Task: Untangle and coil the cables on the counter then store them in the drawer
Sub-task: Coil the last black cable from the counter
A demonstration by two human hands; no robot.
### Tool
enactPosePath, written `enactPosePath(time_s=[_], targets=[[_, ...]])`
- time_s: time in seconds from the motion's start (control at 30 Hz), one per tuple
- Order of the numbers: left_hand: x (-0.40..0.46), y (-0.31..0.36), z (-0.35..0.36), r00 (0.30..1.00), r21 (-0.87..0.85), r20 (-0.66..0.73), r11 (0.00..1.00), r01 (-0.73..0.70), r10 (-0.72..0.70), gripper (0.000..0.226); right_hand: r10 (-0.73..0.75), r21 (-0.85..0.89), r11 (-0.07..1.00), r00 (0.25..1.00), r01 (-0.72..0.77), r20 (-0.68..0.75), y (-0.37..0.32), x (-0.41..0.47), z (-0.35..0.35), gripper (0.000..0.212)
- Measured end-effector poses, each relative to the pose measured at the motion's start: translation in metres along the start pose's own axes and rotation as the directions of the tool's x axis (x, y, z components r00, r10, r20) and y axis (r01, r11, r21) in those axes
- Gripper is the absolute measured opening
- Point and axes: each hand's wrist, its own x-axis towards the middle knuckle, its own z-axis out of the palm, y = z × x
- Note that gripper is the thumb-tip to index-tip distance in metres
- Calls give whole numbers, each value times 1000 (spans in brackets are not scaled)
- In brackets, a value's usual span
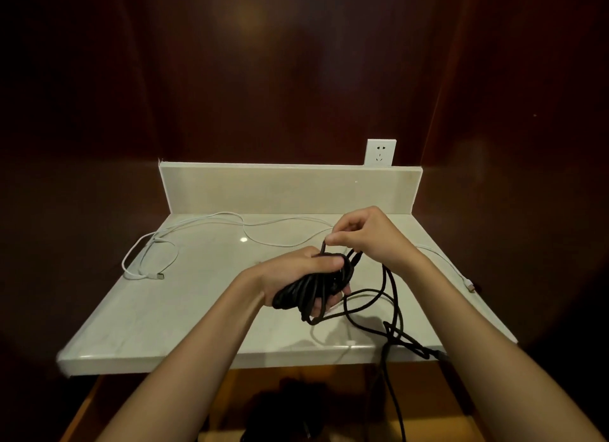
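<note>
Dark brown wood panelling (pixel 296 62) fills the back and both sides, with a pale cream stone surface (pixel 204 306) set against it and a low upstand of the same stone (pixel 280 187) along its rear edge. Below the front edge an open wooden drawer (pixel 333 389) shows, with something dark and blurred inside it that cannot be made out. A long thin white cable (pixel 211 218) lies loose across the far half of the surface, looped at the left with a plug end near the left edge, and running to another plug end by the right edge. A thick black cable (pixel 309 293) is partly gathered into a bundle of loops held above the middle of the surface; its free length lies tangled on the surface to the right and hangs over the front edge toward the drawer. The left hand (pixel 296 273) grips that bundle, fingers curled under it and thumb over the top. The right hand (pixel 365 237) pinches a strand of the black cable just above the bundle. A white wall socket (pixel 380 153) sits above the upstand at the right.
</note>
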Motion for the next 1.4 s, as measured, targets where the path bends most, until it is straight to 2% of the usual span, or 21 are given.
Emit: enactPosePath(time_s=[0.07, 0.2, 0.3, 0.37, 0.47, 0.6, 0.73, 0.83, 0.97, 1.1, 1.2, 1.3, 1.4], targets=[[1, -4, -1, 1000, -34, 11, 999, -20, 20, 39, 21, 35, 999, 999, -23, 42, 6, 0, -1, 13], [-2, -9, -9, 999, -214, -43, 977, -21, 12, 38, 15, 100, 994, 988, -31, 156, 22, -3, -9, 16], [-3, -8, -11, 974, -267, -214, 955, -126, 69, 37, 44, 224, 968, 960, -109, 278, 29, -5, -12, 12], [1, -9, -15, 951, -261, -297, 950, -171, 89, 43, 80, 240, 957, 947, -160, 313, 31, -4, -12, 24], [7, -12, -20, 903, -269, -419, 937, -224, 96, 48, 99, 212, 964, 959, -159, 267, 32, -2, -10, 25], [16, -15, -23, 806, -268, -579, 905, -331, 124, 50, 181, 148, 966, 964, -211, 193, 30, 2, -6, 8], [23, -18, -27, 703, -315, -701, 832, -457, 120, 47, 205, 25, 977, 964, -212, 168, 33, 6, 4, 25], [27, -20, -30, 673, -378, -731, 755, -536, 112, 45, 171, -7, 985, 970, -173, 173, 37, 9, 10, 26], [25, -17, -29, 707, -529, -695, 573, -626, 131, 51, 138, 79, 985, 978, -151, 155, 37, 6, 16, 19], [19, -12, -26, 710, -566, -686, 495, -659, 161, 53, 96, 124, 985, 981, -118, 166, 38, 2, 18, 28], [14, -7, -31, 693, -589, -700, 408, -697, 174, 50, 85, 170, 979, 983, -113, 162, 39, -1, 15, 19], [8, -2, -38, 652, -560, -732, 372, -741, 198, 47, 142, 278, 944, 978, -181, 155, 45, -5, 14, 13], [3, 5, -44, 652, -558, -734, 379, -738, 189, 45, 232, 341, 906, 968, -250, 93, 52, -8, 11, 16]])
